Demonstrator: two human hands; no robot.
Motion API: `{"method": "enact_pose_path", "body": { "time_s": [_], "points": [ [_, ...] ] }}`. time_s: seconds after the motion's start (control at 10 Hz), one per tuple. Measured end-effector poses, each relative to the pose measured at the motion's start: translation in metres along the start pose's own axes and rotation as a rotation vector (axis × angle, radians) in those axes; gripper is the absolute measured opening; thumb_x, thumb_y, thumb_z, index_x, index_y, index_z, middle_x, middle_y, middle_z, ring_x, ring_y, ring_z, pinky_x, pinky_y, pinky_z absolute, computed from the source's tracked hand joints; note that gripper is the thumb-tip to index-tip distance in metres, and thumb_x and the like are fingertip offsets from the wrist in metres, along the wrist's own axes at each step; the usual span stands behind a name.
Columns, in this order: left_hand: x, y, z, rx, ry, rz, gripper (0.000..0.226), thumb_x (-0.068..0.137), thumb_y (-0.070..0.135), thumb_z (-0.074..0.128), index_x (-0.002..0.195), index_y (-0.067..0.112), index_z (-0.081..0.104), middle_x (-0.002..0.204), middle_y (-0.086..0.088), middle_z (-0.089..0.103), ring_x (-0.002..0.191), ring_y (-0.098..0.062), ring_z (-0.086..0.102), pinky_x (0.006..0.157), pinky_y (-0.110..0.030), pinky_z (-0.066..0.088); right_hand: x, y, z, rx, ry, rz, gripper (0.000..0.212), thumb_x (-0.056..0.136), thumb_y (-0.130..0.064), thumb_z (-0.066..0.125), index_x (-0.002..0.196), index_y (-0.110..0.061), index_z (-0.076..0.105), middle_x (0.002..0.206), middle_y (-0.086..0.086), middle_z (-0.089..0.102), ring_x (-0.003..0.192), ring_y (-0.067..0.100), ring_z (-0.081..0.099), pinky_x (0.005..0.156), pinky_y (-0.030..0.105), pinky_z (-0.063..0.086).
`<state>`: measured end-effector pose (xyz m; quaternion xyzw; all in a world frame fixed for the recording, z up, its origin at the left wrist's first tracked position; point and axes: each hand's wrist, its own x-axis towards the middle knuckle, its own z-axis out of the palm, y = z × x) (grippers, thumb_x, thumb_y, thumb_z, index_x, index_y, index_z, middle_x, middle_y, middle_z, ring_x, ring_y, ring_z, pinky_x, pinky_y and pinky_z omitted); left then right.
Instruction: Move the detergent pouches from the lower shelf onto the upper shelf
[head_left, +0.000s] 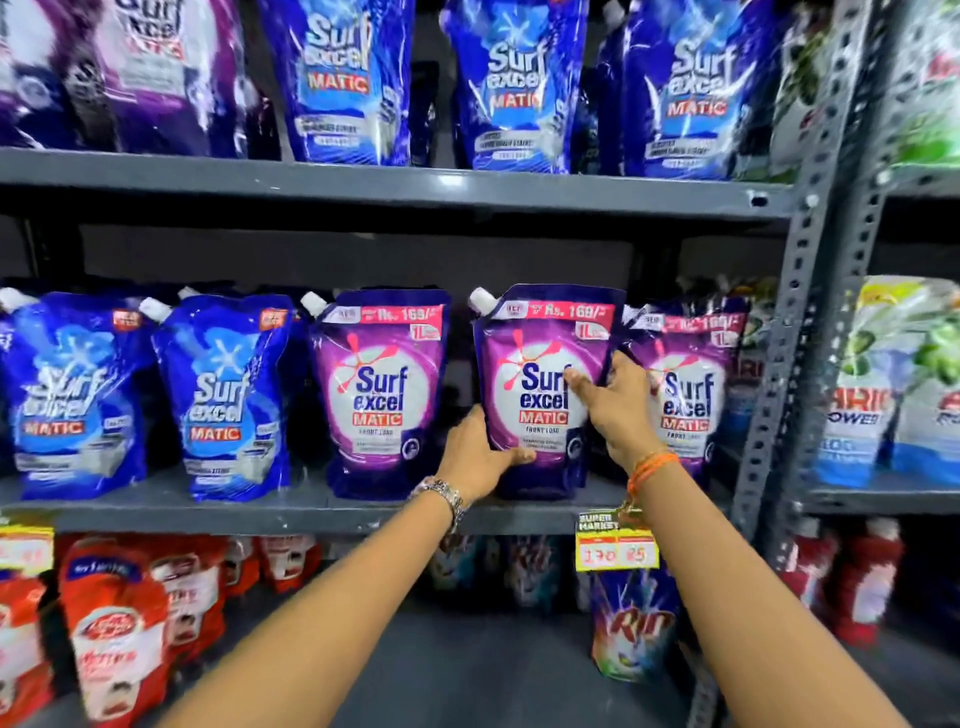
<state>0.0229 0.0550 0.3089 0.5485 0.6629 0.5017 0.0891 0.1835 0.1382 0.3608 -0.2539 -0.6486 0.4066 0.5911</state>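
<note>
On the lower shelf, left end: two blue pouches (78, 389) stand upright side by side near the shelf's front edge, white spouts at their top left corners.
Lower shelf (260, 512), middle: a purple pouch (382, 389) stands upright, apart from the one being handled.
Left hand (480, 457): its grip is closed on the lower left edge of the held purple pouch (543, 384), thumb across the front, a metal watch (444, 493) on the wrist.
Held purple pouch: upright, its base at the front edge of the lower shelf, right of middle.
Right hand (613, 402): its grip clasps the same pouch's right edge, fingers reaching behind it, thumb on the printed front; orange threads (652, 465) circle the wrist.
Lower shelf, right end: a third purple pouch (688, 384) stands just beside the right hand.
Upper shelf (395, 184): three blue pouches (511, 88) stand along it, purple ones at its left end.
Front edge, below the right wrist: a yellow price tag (615, 540) hangs.
</note>
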Motion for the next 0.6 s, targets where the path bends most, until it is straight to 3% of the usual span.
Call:
{"method": "enact_pose_path", "body": {
  "time_s": [0.1,0.2,0.3,0.4,0.5,0.6],
  "points": [
    [0.006,-0.005,0.003,-0.002,-0.019,-0.013,0.077,0.064,0.031,0.091,0.129,0.016,0.053,0.131,-0.005,0.066,0.122,-0.022,0.062,0.103,-0.044,0.052,0.012,0.017,0.003,0.006,-0.020,0.038,0.020,0.087,-0.008,0.073,0.100,-0.018,0.062,0.106,0.013,0.075,0.096,0.028,0.075,0.082,0.051,0.063],
    [0.008,-0.010,0.004,-0.001,-0.016,-0.038,0.072,0.067,0.030,0.089,0.127,0.015,0.052,0.131,-0.006,0.066,0.121,-0.022,0.062,0.103,-0.042,0.053,0.015,0.023,0.008,-0.009,-0.026,0.056,0.024,0.087,-0.012,0.073,0.108,-0.013,0.061,0.107,0.012,0.076,0.095,0.027,0.075,0.082,0.053,0.062],
    [0.009,-0.013,0.004,-0.012,-0.016,-0.066,0.067,0.069,0.030,0.088,0.123,0.013,0.052,0.128,-0.007,0.067,0.119,-0.023,0.063,0.101,-0.042,0.054,0.013,0.023,0.014,-0.006,-0.023,0.077,0.027,0.090,-0.012,0.070,0.114,-0.013,0.058,0.113,0.012,0.074,0.099,0.026,0.074,0.085,0.051,0.062],
    [0.003,-0.007,-0.001,0.007,-0.065,-0.066,0.070,0.072,0.031,0.086,0.128,0.013,0.048,0.132,-0.006,0.065,0.123,-0.022,0.061,0.102,-0.036,0.052,0.001,0.013,0.011,-0.004,-0.022,0.112,0.034,0.092,-0.014,0.067,0.121,-0.012,0.052,0.121,0.015,0.070,0.102,0.026,0.072,0.076,0.038,0.063],
    [-0.006,-0.005,-0.013,0.010,-0.098,-0.034,0.085,0.078,0.032,0.081,0.146,0.013,0.034,0.144,-0.009,0.055,0.132,-0.025,0.054,0.108,-0.038,0.047,-0.020,-0.013,0.004,-0.026,0.031,0.169,0.056,0.091,-0.021,0.069,0.139,-0.015,0.041,0.137,0.012,0.058,0.110,0.022,0.063,0.080,0.028,0.051],
    [-0.031,-0.001,-0.037,-0.057,-0.012,0.088,0.089,0.082,0.035,0.076,0.154,0.020,0.025,0.151,-0.005,0.048,0.137,-0.017,0.049,0.113,-0.040,0.044,-0.080,-0.081,-0.024,-0.176,0.148,-0.010,0.049,0.090,-0.028,0.069,0.135,-0.024,0.051,0.132,-0.005,0.061,0.110,0.010,0.061,0.091,0.031,0.051]
  ]
}}
